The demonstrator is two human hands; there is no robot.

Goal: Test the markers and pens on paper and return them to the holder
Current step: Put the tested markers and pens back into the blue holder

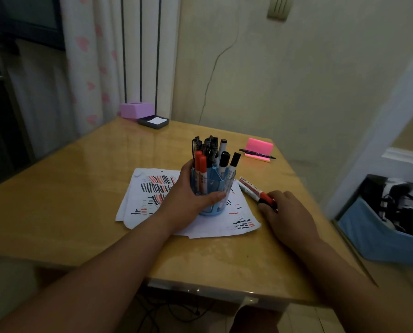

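Two forearms are reaching in from six o'clock across the wooden table (pixel 80 188). The left hand (pixel 188 195) is wrapping around the blue holder (pixel 215 188) from its nine o'clock side. Its thumb is pressing across the near wall, its fingers are curling round the far side, and its wrist is lying over the paper (pixel 143 200). The holder is standing upright on that paper near the middle of the table. The standing markers (pixel 210 152), some red-capped and some black-capped, are sticking up out of it, packed close.

Taking the holder as the centre of the dial, the right hand (pixel 287 212) is resting on the table at four o'clock, knuckles up. Its fingers are curling down and pinching the red-capped end of the loose markers (pixel 250 189). These two white-barrelled markers are lying side by side, pointing toward ten o'clock, with their far ends just beside the holder. Whether the fingers are gripping both, I cannot tell.

The overlapping paper sheets are carrying rows of short red and black strokes. At one o'clock a black pen (pixel 257 153) is lying across a pink sticky pad (pixel 259 145). At eleven o'clock, at the far corner, a purple box (pixel 135 110) and a black tray (pixel 153 122) are sitting side by side. Off the table at three o'clock, a blue bin (pixel 374 239) is standing.
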